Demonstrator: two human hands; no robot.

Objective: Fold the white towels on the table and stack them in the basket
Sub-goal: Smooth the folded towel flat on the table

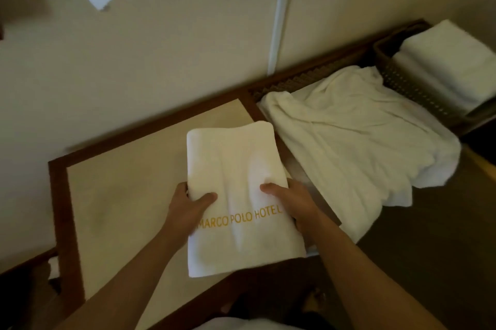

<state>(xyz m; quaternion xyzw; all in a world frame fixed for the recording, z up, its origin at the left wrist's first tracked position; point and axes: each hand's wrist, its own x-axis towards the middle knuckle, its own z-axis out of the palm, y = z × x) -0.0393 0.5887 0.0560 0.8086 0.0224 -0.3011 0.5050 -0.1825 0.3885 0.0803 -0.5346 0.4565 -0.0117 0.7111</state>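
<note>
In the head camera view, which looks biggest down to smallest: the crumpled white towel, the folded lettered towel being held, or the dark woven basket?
1. Crumpled white towel, largest.
2. Folded white towel with gold lettering; nearer the camera, so perhaps flattered.
3. Dark woven basket, partly cut off, so unsure.

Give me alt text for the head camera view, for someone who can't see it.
Two hands, left hand and right hand, grip a folded white towel with gold hotel lettering above a wood-framed table. To the right lies an unfolded towel, and beyond it a dark woven basket holds folded towels.
</note>
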